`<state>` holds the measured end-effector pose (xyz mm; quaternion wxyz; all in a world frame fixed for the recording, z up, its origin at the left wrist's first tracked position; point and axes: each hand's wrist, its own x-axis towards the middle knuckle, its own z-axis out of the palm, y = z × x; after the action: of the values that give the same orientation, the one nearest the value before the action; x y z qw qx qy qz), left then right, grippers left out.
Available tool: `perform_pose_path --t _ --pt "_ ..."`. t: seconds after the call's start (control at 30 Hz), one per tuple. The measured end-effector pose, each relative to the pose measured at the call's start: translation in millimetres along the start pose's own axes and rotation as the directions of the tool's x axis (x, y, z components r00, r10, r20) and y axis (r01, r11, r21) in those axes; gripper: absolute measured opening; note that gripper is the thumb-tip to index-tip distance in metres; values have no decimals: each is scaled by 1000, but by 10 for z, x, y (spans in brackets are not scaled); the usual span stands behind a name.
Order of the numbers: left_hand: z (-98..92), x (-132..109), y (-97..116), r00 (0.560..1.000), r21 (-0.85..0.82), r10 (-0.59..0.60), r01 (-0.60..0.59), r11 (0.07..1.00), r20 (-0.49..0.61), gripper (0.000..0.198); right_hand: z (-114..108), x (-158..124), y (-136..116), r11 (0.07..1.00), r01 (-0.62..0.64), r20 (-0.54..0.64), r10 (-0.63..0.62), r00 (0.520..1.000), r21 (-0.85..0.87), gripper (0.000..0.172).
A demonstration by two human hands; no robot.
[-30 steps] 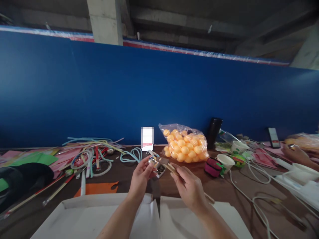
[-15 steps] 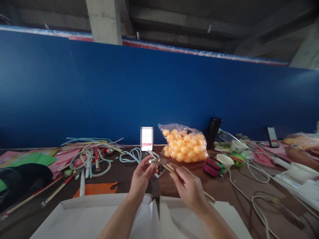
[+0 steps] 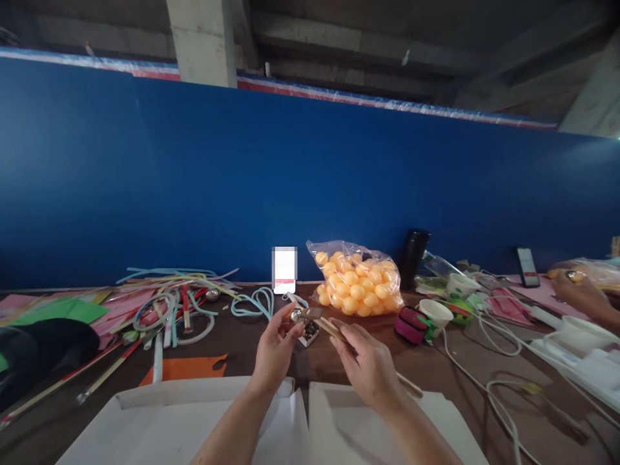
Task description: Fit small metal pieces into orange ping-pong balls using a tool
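Observation:
My left hand [image 3: 275,349] pinches a shiny silver ball [image 3: 296,314] between thumb and fingers, left of the middle of the view. My right hand [image 3: 371,361] is closed round a thin wooden stick [image 3: 331,328], whose far end comes out below the palm. A small dark brown piece [image 3: 314,312] sits between the ball and the tip of the stick; how it is held is too small to tell. Beneath the hands is a small white box [image 3: 310,334] of dark bits.
Behind my right hand lies a clear bag of orange balls [image 3: 358,287]. A pink pouch [image 3: 411,325] and paper cup [image 3: 436,315] stand to its right. Coloured tubes [image 3: 174,310] lie left, white cables [image 3: 479,381] right. Another person's hand [image 3: 578,290] is at the far right.
My hands have hardly moved; the stick's tip now sits slightly apart from the brown piece. At the far right, the other person's hand has risen with a shiny ball.

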<state>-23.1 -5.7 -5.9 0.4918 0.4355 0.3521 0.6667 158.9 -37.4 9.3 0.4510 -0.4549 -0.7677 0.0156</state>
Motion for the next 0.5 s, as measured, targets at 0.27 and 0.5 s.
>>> perform_pose_path --t 0.27,0.5 --pt "-5 -11 -9 999 78 44 -45 996 14 45 -6 1 -10 1000 13 -18 -13 1000 -1 30" --pt "12 -23 -3 997 86 79 -78 993 -5 43 -6 2 -8 1000 13 -7 -13 1000 11 30"
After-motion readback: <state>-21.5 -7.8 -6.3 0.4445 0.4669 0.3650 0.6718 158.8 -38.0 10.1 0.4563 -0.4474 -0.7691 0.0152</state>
